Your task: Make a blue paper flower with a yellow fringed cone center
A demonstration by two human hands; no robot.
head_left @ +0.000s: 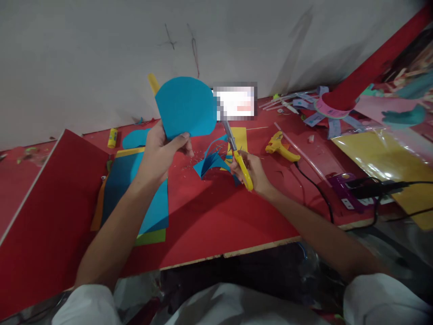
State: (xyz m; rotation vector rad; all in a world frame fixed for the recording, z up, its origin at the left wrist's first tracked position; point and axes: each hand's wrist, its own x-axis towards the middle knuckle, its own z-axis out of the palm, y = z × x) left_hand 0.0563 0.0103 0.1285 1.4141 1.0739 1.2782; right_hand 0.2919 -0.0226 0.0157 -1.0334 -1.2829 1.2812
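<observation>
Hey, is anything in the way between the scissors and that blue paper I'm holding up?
Nothing visible. The scissors in the right hand point up at the edge of the blue paper held by the left hand; blue scraps lie lower, on the table.

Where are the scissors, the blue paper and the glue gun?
scissors (237,157): head view, top of the yellow handle.
blue paper (186,108): head view, middle of the sheet.
glue gun (280,146): head view, its yellow body.

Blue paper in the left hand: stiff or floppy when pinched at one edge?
Probably fairly stiff: the blue paper stands up from a pinch by the left hand at its lower edge without drooping. Likely light, being a thin sheet. The offcuts by the scissors curl, so it may bend easily under a push.
</observation>
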